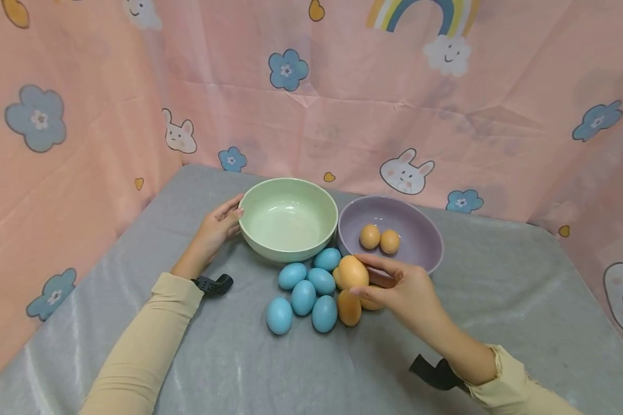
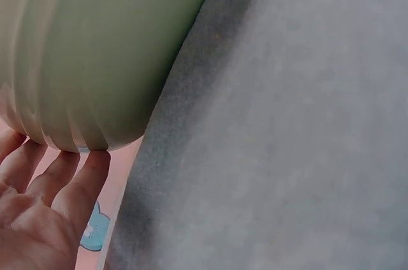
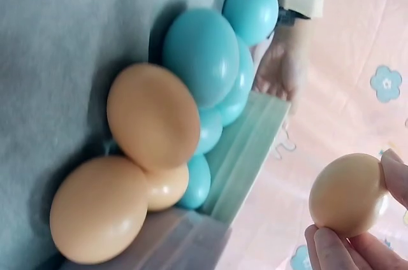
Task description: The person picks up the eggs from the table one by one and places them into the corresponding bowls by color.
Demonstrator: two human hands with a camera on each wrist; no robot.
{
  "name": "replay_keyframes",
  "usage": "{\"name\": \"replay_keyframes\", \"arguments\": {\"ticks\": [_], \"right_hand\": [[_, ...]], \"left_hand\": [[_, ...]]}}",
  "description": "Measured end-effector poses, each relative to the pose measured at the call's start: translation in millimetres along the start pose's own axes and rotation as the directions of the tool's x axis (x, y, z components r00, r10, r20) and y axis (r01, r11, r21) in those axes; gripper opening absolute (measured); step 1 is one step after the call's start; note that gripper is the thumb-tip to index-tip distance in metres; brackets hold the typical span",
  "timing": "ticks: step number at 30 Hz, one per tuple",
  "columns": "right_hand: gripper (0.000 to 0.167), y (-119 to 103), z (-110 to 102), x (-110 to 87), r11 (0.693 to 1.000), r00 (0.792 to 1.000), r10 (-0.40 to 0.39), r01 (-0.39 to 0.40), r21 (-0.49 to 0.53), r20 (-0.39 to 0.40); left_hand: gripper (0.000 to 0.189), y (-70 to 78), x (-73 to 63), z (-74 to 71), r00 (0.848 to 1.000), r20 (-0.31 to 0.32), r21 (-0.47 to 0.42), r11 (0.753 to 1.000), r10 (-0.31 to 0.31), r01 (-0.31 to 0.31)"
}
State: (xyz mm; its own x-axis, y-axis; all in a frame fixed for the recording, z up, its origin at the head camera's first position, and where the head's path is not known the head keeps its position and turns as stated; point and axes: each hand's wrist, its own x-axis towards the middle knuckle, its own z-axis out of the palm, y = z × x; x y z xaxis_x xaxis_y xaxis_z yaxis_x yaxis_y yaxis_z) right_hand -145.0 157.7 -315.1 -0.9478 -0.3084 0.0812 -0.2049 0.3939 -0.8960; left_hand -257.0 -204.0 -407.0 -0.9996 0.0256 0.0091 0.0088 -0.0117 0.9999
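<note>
Between thumb and fingertips, my right hand (image 1: 412, 294) pinches an orange egg (image 1: 353, 272), raised above the others at the near rim of the purple bowl (image 1: 426, 236). In the right wrist view the held egg (image 3: 349, 195) is clear of the pile. Two orange eggs (image 1: 370, 237) sit inside the purple bowl. My left hand (image 1: 211, 233) touches the left side of the green bowl (image 1: 285, 222), its fingertips against the outer wall in the left wrist view. Several blue eggs (image 1: 303, 297) lie in front of the bowls, beside a few orange eggs (image 1: 349, 308) partly hidden by my right hand.
The two bowls stand side by side on a grey cloth-covered table (image 1: 228, 357). Behind and at both sides hangs a pink curtain (image 1: 228, 115) with printed flowers and rabbits. Black straps (image 1: 214, 284) are on both wrists.
</note>
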Motion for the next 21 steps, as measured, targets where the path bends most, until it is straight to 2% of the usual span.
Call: {"name": "replay_keyframes", "arguments": {"ticks": [7,12,21], "right_hand": [[0.053,0.6,-12.8,7.4,0.998,0.997,0.003,-0.008,-0.059,-0.071],[0.056,1.9,-19.4,14.5,0.996,0.996,0.014,-0.022,-0.086,-0.087],[0.054,14.3,-36.3,33.3,0.992,0.989,-0.001,-0.017,-0.122,-0.150]], "left_hand": [[0.057,0.0,0.9,1.0,1.000,-0.004,-0.011,1.000,-0.006,0.005],[0.057,0.2,0.5,0.6,1.000,-0.003,0.010,1.000,-0.003,0.003],[0.056,0.3,-0.6,0.1,1.000,-0.004,0.034,0.999,0.006,-0.006]]}}
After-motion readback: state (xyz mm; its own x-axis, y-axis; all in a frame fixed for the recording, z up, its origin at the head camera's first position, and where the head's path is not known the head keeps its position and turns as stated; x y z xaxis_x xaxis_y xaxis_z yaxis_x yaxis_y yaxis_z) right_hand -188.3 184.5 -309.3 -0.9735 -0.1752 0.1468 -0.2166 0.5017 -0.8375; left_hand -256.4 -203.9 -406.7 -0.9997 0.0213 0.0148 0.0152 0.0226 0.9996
